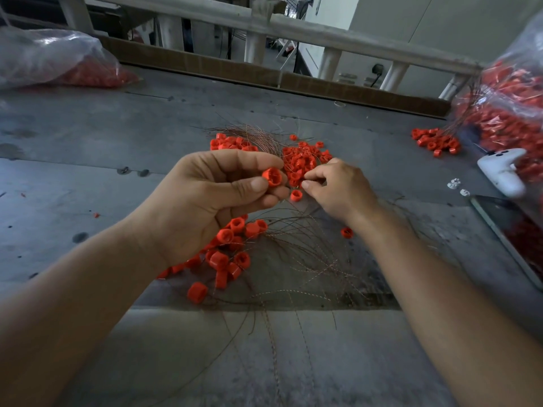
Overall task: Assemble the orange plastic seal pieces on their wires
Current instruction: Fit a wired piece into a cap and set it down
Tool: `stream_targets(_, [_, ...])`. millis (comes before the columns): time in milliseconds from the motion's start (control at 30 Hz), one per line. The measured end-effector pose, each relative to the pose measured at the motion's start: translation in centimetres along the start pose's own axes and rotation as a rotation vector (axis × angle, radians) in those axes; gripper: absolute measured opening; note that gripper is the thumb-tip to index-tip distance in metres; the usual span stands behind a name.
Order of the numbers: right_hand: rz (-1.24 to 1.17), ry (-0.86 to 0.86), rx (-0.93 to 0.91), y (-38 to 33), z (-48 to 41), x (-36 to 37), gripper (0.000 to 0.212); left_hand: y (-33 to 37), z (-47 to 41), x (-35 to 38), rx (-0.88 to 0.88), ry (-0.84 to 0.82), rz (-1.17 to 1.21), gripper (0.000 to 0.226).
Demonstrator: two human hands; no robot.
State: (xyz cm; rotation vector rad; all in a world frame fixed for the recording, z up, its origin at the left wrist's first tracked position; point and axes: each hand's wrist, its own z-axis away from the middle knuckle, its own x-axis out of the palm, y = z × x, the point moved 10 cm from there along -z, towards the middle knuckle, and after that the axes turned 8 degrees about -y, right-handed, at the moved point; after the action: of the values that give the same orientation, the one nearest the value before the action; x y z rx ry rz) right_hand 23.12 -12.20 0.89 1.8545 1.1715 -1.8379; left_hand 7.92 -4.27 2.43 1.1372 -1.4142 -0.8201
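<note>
My left hand [205,201] grips one orange cap [271,177], thumb on one side of its wall and fingers on the other, with the open mouth turned toward me. It is raised above the desk [88,142], just in front of the middle heap of inserts [305,163]. My right hand [338,189] is down at the near edge of that heap with its fingertips drawn together. I cannot tell whether they have caught a piece, a wire, or nothing.

I judge the cap to be light, stiff and hollow. It is smooth enough to roll or pop out of a loose pinch, so the outer wall is the place to hold it, leaving the mouth free. The wires [293,259] look thin, twisted and springy. They lie tangled, so I would take one near its end and draw it out singly.

As for counts, there is one cap in my hand and four heaps on the desk. These are the middle one, a far heap [232,143], a near heap [229,254] by my left wrist and a heap at the right [436,141]. There are too many pieces and wires to count. One stray cap [296,195] lies under my left fingertips and another stray [346,232] beside my right wrist. Two clear bags of orange parts stand at the edges, the left bag [58,60] and the right bag [505,107].
</note>
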Motion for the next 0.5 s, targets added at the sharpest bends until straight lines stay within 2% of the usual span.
stream_targets(67, [-0.008,0.011,-0.012,0.0,-0.1,0.0,0.022,0.0,0.0,0.0,-0.006,0.002,0.001,0.023])
stream_targets(200, [-0.08,0.061,-0.03,-0.1,0.1,-0.7,0.009,0.0,0.0,0.0,-0.007,0.007,-0.008,0.024])
stream_targets(333, [-0.324,0.114,0.009,0.6,0.7,-2.4,0.026,-0.1,0.0,-0.1,-0.013,0.01,-0.01,0.024])
stream_targets(500, [-0.602,0.12,-0.018,-0.1,1.9,-4.1,0.03,-0.3,-0.1,-0.2,-0.021,0.022,-0.032,0.024])
